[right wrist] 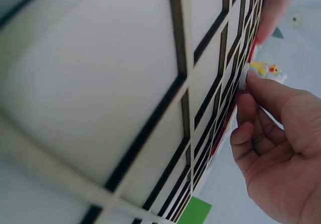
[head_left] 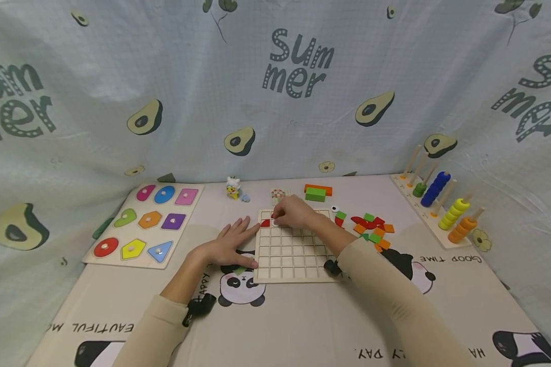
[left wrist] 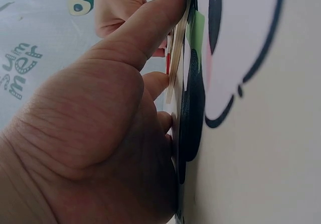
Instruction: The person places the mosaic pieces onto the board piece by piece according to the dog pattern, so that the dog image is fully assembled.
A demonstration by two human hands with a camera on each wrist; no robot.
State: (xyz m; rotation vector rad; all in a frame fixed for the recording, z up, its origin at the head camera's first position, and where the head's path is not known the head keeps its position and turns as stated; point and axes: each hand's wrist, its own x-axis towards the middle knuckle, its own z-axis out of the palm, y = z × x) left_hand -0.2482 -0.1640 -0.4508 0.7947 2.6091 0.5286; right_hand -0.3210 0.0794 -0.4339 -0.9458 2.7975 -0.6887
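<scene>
We are resting our left hand (head_left: 231, 245) against the left edge of the grid board (head_left: 291, 260), fingers spread. With our right hand (head_left: 295, 211) we are pinching a small white piece (right wrist: 244, 78) at the board's far-left part. A red piece (head_left: 265, 223) is sitting in the board's left column; coloured pieces (head_left: 374, 238) are lying right of the board.

A board (head_left: 156, 233) of nine coloured shapes lies on the counter's (head_left: 321, 326) left side, a small figurine (head_left: 232, 188) just beyond it. Coloured rings (head_left: 435, 189) fill some pegs of a wooden rack (head_left: 427, 211) at right. An avocado-printed cloth (head_left: 188, 76) hangs behind.
</scene>
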